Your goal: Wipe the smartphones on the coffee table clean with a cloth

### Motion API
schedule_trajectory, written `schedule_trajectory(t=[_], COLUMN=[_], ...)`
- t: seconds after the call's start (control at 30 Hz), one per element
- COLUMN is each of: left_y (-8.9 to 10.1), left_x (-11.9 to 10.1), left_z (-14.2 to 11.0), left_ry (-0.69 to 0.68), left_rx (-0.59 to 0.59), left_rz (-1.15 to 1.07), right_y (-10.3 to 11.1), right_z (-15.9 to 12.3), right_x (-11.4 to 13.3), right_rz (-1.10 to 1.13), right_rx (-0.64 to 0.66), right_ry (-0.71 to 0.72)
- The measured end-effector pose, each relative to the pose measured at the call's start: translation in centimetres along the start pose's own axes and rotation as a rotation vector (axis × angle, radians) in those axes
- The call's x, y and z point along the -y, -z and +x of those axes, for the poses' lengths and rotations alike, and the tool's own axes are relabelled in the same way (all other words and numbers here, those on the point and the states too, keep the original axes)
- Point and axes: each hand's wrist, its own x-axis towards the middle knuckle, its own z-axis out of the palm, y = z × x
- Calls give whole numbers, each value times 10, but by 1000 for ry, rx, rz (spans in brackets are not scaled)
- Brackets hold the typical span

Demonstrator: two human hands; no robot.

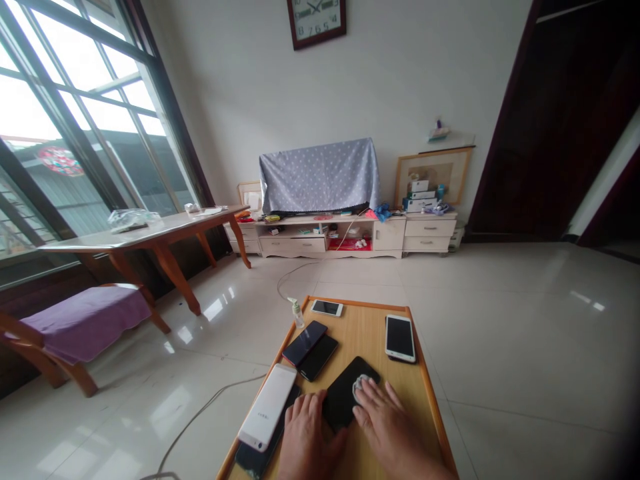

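A black smartphone (345, 395) lies aslant on the wooden table, dark face up. My left hand (309, 433) grips its lower left end, fingers curled at the edge and thumb by the near end. With its fingertips, my right hand (387, 423) presses a small crumpled grey-white cloth (361, 388) onto the phone's right side. Left of my left hand, a white phone (269, 408) lies back up, partly over a dark phone (250, 460). Farther up, a dark blue phone (305, 341) overlaps a black phone (319, 358).
On the small wooden table (367, 327) are a pump bottle (297, 313) at the far left, a white phone (327, 308) at the far edge, and another white phone (400, 337) atop something dark at right. A cable (215, 397) runs along the tiled floor.
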Motion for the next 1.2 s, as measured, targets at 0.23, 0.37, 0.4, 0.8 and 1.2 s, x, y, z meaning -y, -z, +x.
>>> schedule_trajectory(t=[0.23, 0.37, 0.4, 0.8, 1.2], left_y=[-7, -7, -7, -2, -4], left_x=[8, 9, 7, 14, 10], left_z=[3, 3, 3, 4, 3], left_ry=[-2, -6, 0, -30, -15], left_rx=[24, 26, 10, 113, -2], left_rz=[29, 39, 34, 38, 17], right_y=[-16, -12, -7, -35, -11], right_z=[-5, -3, -1, 1, 18], right_x=[17, 18, 13, 36, 23], right_rz=[14, 46, 36, 45, 45], right_rx=[47, 27, -1, 27, 42], right_ry=[150, 172, 130, 250, -2])
